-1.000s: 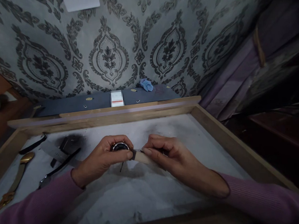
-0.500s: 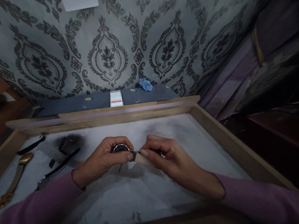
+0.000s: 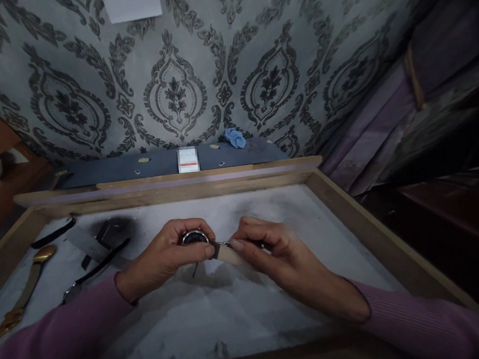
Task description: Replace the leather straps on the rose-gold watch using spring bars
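My left hand [image 3: 176, 252] is closed round a wristwatch [image 3: 195, 237] with a dark dial and a shiny metal rim, thumb in front and fingers behind. From the case a strap [image 3: 228, 253], pale on its visible side, stretches right towards my other hand. My right hand [image 3: 266, 247] pinches a slim metal-tipped tool [image 3: 223, 243], whose tip points at the joint between strap and case. Most of its dark handle is hidden in my fingers. Whether the tip touches the watch I cannot make out.
On the left of the white-lined wooden tray [image 3: 319, 186] lie a gold watch [image 3: 34, 278], a dark strap [image 3: 53, 233] and a watch with a black strap [image 3: 104, 263]. Behind the tray are a small white box [image 3: 188, 159] and a crumpled blue cloth [image 3: 235, 138].
My right hand and the tool have shifted slightly right, away from the watch case. My left hand keeps its hold. The whole view has moved a little.
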